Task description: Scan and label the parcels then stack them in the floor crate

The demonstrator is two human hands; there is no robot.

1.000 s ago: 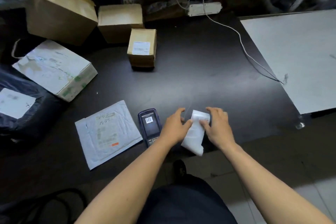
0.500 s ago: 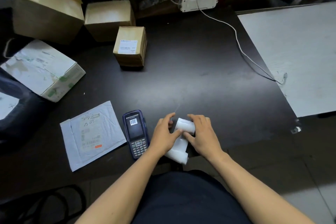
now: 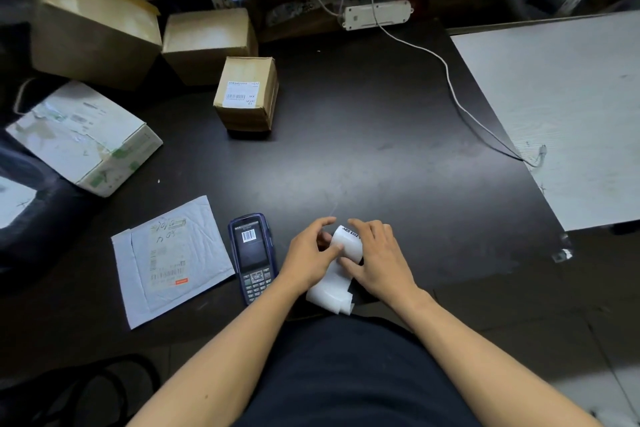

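Large tan cardboard box [image 3: 93,17] is sitting at the far left of the dark matte table [image 3: 363,135], a mid-size tan cardboard box [image 3: 207,42] touching it on its right. White box with green print and torn tape [image 3: 83,135] is lying tilted nearer on the left. Small tan cardboard parcel with a white barcode label [image 3: 246,94] is standing upright mid-table, well apart from the hands. Flat white padded mailer with handwriting and a barcode [image 3: 169,260] is lying at the near edge; dark blue handheld scanner with keypad [image 3: 253,256] is lying just beside it, screen showing a barcode.

Both hands are working a white roll of paper labels [image 3: 343,253] at the near table edge — its loose end is hanging off towards the person. Left hand [image 3: 310,258] is pinching the strip with its thumb on the paper; right hand [image 3: 381,258] is curling over the roll and holding it down.

Step in hand looks like peeling a label off. Doing it well: keep the roll pinned, lift one corner only, peel slowly at a low angle so the backing isn't tearing — then keep the sticky side off the fingers. Floor crate isn't showing in view.
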